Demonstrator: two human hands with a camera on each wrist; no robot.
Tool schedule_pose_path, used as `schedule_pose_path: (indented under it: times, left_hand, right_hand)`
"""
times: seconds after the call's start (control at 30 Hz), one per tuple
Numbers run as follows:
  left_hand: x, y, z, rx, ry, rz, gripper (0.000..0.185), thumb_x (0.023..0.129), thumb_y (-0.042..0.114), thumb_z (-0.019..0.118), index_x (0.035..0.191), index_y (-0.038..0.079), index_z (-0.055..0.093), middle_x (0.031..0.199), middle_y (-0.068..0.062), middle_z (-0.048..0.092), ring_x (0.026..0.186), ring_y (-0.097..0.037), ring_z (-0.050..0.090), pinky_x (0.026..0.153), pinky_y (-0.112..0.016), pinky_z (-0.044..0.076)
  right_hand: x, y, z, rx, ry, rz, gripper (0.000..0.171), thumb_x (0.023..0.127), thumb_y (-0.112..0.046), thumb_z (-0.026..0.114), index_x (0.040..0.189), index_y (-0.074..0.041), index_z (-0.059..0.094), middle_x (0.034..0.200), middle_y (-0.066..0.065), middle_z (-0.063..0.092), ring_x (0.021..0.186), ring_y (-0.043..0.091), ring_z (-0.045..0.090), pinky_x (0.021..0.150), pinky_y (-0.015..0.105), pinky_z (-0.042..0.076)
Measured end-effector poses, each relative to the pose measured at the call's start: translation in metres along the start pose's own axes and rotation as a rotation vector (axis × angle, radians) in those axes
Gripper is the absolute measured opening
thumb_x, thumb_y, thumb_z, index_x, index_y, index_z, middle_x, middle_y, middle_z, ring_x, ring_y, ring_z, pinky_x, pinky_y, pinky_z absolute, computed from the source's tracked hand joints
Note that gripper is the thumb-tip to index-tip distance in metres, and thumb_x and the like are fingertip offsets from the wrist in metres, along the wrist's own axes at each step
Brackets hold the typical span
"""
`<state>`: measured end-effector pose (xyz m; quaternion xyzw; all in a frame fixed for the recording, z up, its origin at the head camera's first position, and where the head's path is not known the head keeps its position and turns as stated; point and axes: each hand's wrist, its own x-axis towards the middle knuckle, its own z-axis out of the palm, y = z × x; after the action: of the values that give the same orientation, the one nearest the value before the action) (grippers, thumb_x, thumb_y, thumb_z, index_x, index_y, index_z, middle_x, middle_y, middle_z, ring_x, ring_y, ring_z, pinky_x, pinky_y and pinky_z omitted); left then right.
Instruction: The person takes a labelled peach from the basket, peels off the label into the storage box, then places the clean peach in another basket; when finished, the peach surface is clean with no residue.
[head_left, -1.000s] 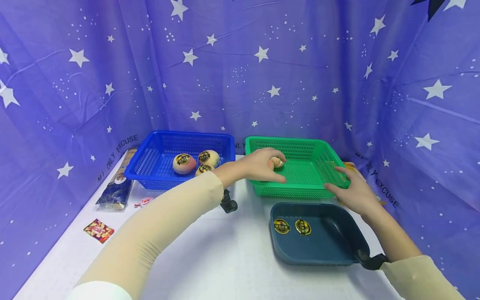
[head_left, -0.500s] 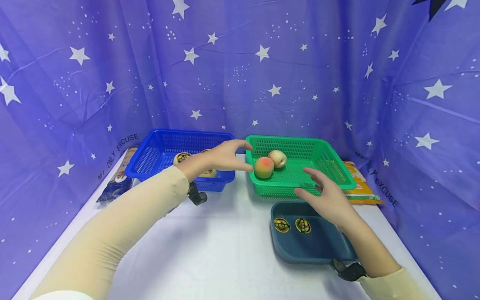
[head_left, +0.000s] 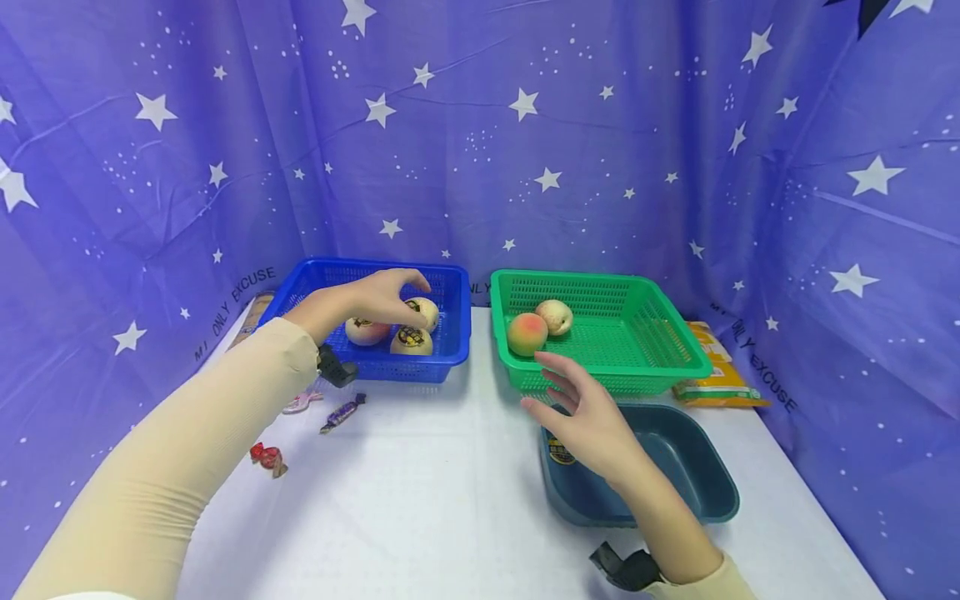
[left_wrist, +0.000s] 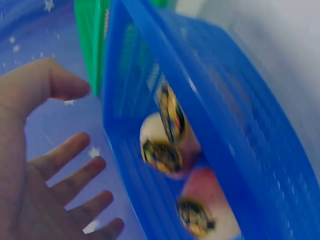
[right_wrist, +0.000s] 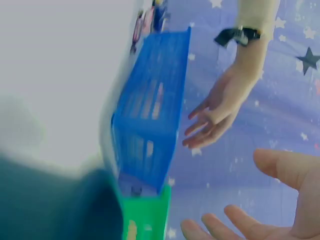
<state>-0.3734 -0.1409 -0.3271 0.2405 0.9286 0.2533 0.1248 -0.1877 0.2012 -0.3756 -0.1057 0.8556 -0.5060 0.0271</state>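
My left hand [head_left: 378,298] hovers over the blue basket [head_left: 427,372], fingers loosely bent and holding nothing. In that basket lie three pale peaches with black-and-gold stickers: a pink-tinged peach [head_left: 366,332], a front peach [head_left: 412,342] and a back peach [head_left: 426,312]. The left wrist view shows the thumb and spread fingers apart from the basket [left_wrist: 195,75]. My right hand [head_left: 588,421], also holding nothing, is above the left part of a dark blue tub [head_left: 693,471]. Behind it, the green basket [head_left: 622,382] holds an orange-red peach [head_left: 527,334] and a cream peach [head_left: 555,317].
Wrapped candies lie at the left of the white table: a purple candy [head_left: 342,413], a red candy [head_left: 268,458] and a pink candy [head_left: 303,402]. A yellow packet [head_left: 720,375] lies right of the green basket. Starry purple curtain [head_left: 465,150] encloses the back and sides.
My left hand has moved left, from over the peaches in the green basket to over the blue one. My right hand has come left and nearer, from the green basket's right end to the tub.
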Motion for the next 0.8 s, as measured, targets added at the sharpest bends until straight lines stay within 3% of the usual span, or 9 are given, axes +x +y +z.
schedule_pose_path:
  times: [0.23,0.53,0.8]
  left_hand:
    - [-0.011,-0.034,-0.019,0.067,-0.099,-0.117,0.078,0.096,0.042,0.076,0.163,0.011,0.048,0.176,-0.021,0.038,0.164,-0.045,0.036,0.131,-0.067,0.037]
    - [-0.012,-0.066,-0.031,-0.079,-0.191,-0.191,0.084,0.099,0.046,0.078,0.167,0.012,0.043,0.177,-0.022,0.035,0.164,-0.049,0.033,0.131,-0.075,0.031]
    - [-0.008,-0.083,-0.03,-0.212,-0.215,-0.306,0.076,0.101,0.042,0.075,0.166,0.014,0.046,0.177,-0.016,0.036,0.165,-0.047,0.031,0.126,-0.076,0.039]
  right_hand:
    - [0.0,-0.004,0.047,0.104,-0.069,-0.033,0.081,0.101,-0.021,0.083,0.17,-0.019,0.04,0.179,0.007,0.039,0.165,0.037,0.042,0.134,0.053,0.04]
    - [0.017,-0.003,0.092,0.209,0.01,0.006,0.085,0.102,-0.021,0.082,0.173,-0.017,0.035,0.179,0.011,0.037,0.161,0.042,0.046,0.131,0.056,0.044]
    - [0.04,-0.002,0.114,0.258,0.069,0.06,0.086,0.105,-0.028,0.078,0.175,-0.023,0.028,0.181,0.016,0.031,0.162,0.045,0.044,0.131,0.058,0.043]
